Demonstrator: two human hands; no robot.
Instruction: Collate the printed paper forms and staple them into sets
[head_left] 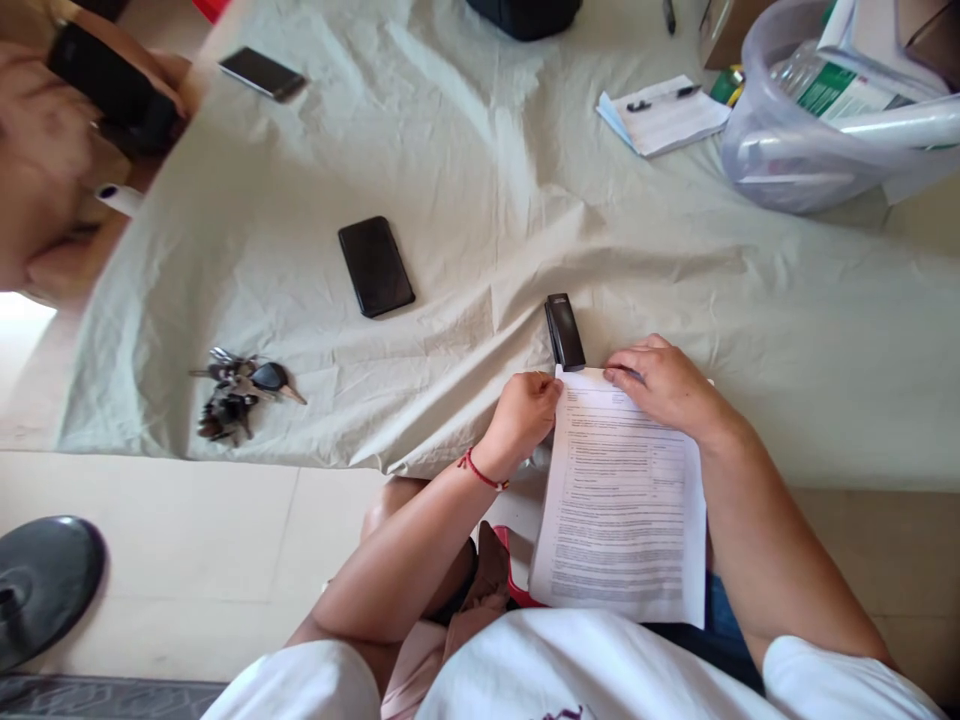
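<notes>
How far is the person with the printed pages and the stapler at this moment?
Done: the printed pages appear squared into one stack. In hand: the left hand grips the top left corner and the right hand presses on the top edge. Left: the black stapler lies on the cloth just above that corner, with neither hand on it; no staple can be seen in the pages.

Left hand [523,412] curled, right hand [660,385] flat, forearms converging.
</notes>
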